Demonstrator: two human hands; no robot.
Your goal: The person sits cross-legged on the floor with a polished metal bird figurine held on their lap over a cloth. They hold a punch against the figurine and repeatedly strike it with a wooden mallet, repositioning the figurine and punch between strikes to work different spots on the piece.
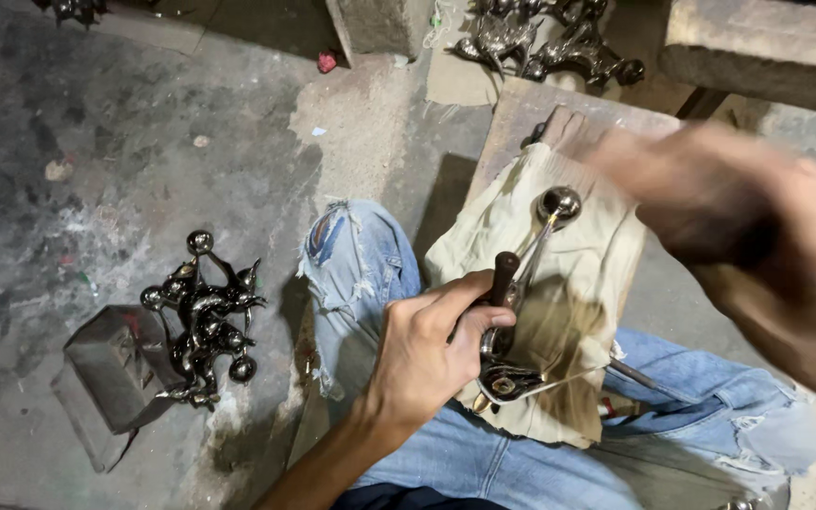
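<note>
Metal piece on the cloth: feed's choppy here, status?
Left hand grips metal piece and a dark handle on cloth. Right hand raised, blurred, apparently empty.

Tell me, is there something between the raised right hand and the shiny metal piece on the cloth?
Nothing visible does. The blurred right hand hangs above the metal piece, which the left hand holds against the beige cloth.

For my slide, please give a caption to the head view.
Left hand grips a shiny ball-tipped metal piece on a beige cloth; blurred right hand raised above.
</note>
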